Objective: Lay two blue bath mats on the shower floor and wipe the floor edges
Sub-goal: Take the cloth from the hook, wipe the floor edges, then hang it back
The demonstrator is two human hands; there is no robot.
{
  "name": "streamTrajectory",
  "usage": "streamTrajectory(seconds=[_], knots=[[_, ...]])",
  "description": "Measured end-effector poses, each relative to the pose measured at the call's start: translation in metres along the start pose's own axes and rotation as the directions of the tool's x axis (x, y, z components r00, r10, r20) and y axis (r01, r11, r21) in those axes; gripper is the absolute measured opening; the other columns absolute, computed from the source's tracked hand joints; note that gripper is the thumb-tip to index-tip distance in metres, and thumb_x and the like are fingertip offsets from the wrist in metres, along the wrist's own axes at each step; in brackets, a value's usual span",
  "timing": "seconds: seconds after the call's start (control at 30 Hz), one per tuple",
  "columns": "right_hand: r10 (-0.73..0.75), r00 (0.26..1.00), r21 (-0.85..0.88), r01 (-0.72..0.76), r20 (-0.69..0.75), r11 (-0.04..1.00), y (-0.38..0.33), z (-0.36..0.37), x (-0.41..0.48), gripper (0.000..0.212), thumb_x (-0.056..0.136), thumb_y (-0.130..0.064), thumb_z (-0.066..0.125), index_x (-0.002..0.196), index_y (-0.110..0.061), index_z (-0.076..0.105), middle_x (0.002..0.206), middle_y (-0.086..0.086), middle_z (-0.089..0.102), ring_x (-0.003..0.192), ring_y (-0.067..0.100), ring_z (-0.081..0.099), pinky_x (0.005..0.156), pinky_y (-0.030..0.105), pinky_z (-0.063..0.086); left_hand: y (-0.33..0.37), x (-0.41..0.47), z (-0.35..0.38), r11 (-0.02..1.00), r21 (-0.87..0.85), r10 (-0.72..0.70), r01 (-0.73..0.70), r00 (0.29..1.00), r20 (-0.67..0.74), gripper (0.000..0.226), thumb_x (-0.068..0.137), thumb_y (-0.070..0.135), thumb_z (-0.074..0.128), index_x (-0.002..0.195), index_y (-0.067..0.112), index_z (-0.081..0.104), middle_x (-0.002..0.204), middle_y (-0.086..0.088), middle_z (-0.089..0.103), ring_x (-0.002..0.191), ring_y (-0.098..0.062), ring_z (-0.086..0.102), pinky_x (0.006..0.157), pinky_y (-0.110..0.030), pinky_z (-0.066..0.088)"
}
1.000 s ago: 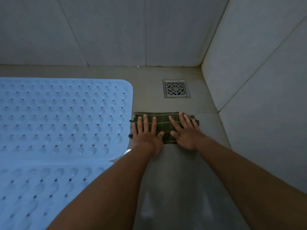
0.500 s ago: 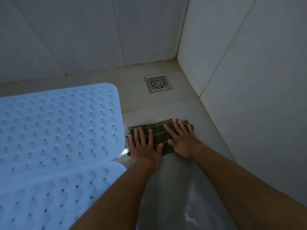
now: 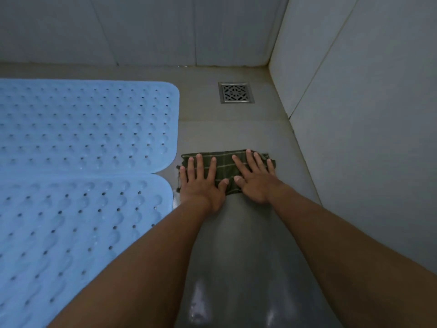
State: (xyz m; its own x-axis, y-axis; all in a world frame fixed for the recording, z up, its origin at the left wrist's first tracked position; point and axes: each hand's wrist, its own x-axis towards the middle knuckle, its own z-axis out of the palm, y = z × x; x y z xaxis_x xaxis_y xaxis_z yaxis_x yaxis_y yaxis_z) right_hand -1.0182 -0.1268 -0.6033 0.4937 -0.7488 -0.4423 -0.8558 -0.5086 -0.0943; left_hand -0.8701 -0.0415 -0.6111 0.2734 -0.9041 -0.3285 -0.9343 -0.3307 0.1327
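Head camera: a folded dark green cloth with thin pale check lines (image 3: pixel 225 170) lies flat on the bare grey shower floor (image 3: pixel 238 233), pinned under both of a person's hands. The left hand (image 3: pixel 201 183) covers the cloth's left half, the right hand (image 3: pixel 256 179) its right half; the far edge of the cloth shows just beyond the fingertips, and a strip stays visible between the two thumbs. Both palms press down flat with fingers (image 3: pixel 199 165) stretched out and slightly spread, gripping nothing. The cloth sits just right of two light blue rubber bath mats dotted with drain holes: the far blue mat (image 3: pixel 82 124) and the near blue mat (image 3: pixel 71 228) lie edge to edge on the left of the floor, their rounded corners meeting beside the left hand. A square metal drain grate (image 3: pixel 236 92) is set in the floor well beyond the cloth, near the far right corner. Pale tiled walls (image 3: pixel 366 102) close the far and right sides. Wet sheen glints on the near floor between the forearms
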Motion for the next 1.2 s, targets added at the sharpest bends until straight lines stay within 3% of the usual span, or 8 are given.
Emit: streamTrajectory(seconds=[0.57, 0.9, 1.2], knots=[[-0.028, 0.999, 0.025, 0.028, 0.015, 0.999, -0.009, 0.061, -0.135, 0.062, 0.103, -0.053, 0.018, 0.153, -0.039, -0.016, 0.161, 0.004, -0.027, 0.148, 0.021, -0.024, 0.118, 0.050, -0.016, 0.019, -0.138, 0.038, 0.999, -0.024, -0.021, 0.023, 0.997, 0.077, 0.071, 0.099, 0.062, 0.012, 0.155, 0.029, -0.017, 0.160, -0.012, -0.028, 0.147, -0.030, -0.028, 0.117, -0.050, -0.018], [-0.020, 0.998, -0.013, 0.021, 0.056, 1.000, -0.010, 0.061, -0.138, 0.061, 0.104, -0.052, 0.017, 0.152, -0.040, -0.019, 0.160, 0.003, -0.029, 0.147, 0.021, -0.026, 0.117, 0.048, -0.016, 0.016, -0.145, 0.049, 0.995, -0.094, -0.022, 0.019, 0.999, -0.030, 0.071, 0.098, 0.062, 0.014, 0.155, 0.030, -0.015, 0.162, -0.012, -0.024, 0.147, -0.030, -0.026, 0.119, -0.050, -0.016], [0.037, 0.999, 0.012, -0.037, 0.004, 0.999, -0.016, 0.070, -0.138, 0.059, 0.103, -0.051, 0.016, 0.152, -0.043, -0.017, 0.160, 0.001, -0.029, 0.147, 0.017, -0.026, 0.118, 0.047, -0.016, 0.010, -0.140, 0.053, 0.998, -0.062, 0.021, -0.021, 1.000, 0.005, 0.073, 0.097, 0.063, 0.012, 0.155, 0.028, -0.016, 0.161, -0.013, -0.027, 0.147, -0.032, -0.027, 0.118, -0.052, -0.017]])
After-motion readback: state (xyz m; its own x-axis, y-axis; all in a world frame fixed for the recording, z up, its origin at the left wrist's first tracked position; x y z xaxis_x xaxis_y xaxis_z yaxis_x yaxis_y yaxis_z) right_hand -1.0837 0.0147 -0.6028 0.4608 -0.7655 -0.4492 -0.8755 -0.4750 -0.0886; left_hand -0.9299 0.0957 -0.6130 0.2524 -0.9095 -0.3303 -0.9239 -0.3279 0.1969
